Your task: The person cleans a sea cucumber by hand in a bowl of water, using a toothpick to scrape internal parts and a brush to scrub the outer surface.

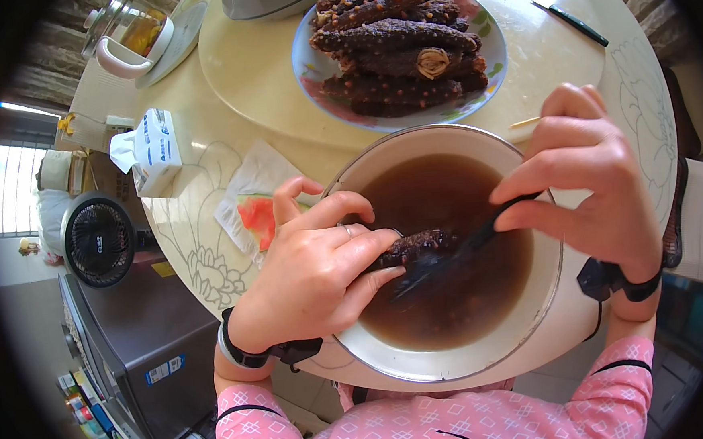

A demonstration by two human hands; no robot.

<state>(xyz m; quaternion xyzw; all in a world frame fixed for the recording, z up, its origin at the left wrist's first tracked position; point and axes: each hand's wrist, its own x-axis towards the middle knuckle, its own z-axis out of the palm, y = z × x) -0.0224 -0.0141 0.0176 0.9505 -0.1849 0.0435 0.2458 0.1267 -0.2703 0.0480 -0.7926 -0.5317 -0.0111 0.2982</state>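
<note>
Over a white basin (409, 369) of cloudy brown water (446, 318), my left hand (322, 261) is closed around a dark, bumpy piece (419, 247) that looks like a sea cucumber. My right hand (582, 173) pinches a thin, dark-handled tool (489, 229) at its upper end. The tool slants down to the left, against or just beside the piece. Motion blurs its lower end, so I cannot tell whether it is a brush or a blade. Beyond the basin, a patterned plate (304, 73) carries a heap of several similar pieces (393, 36), dark with orange bumps.
A black-handled knife (577, 25) lies at the far right. To the left are a watermelon piece (256, 217) on a tissue (244, 182), a tissue box (156, 151) and a glass teapot (131, 40). A black fan (99, 239) stands beyond the table's left edge.
</note>
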